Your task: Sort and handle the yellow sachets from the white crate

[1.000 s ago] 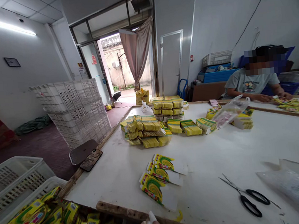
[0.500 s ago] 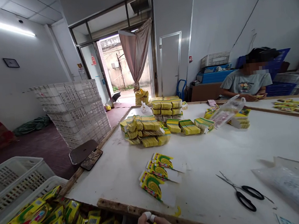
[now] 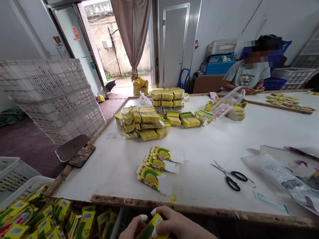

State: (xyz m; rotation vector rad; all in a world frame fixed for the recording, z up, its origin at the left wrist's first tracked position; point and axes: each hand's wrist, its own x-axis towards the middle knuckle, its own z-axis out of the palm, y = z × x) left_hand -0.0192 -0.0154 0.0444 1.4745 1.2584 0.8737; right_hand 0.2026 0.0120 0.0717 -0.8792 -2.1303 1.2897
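Between my two hands, low in the view and just in front of the table's wooden edge, is a small yellow-and-green carton (image 3: 145,238). My left hand (image 3: 128,238) grips its left side. The fingers of my right hand (image 3: 179,226) close on its upper right end, by a yellow flap. White covers sit on several fingertips. Beyond the edge lie a few flat printed cartons (image 3: 150,177), overlapping on the white table. To the lower left, a white crate (image 3: 117,225) holds many formed yellow cartons (image 3: 82,232).
Bundled carton stacks (image 3: 148,117) stand at the table's far side. Black-handled scissors (image 3: 231,176) and a clear plastic bag (image 3: 274,172) lie to the right. A phone (image 3: 81,155) rests at the left edge. Stacked white crates (image 3: 47,96) stand left; a person (image 3: 247,73) sits across.
The view has tilted down and turned right. My hands have come further into view, with more of the carton showing between them. The flat cartons on the table stay in place.
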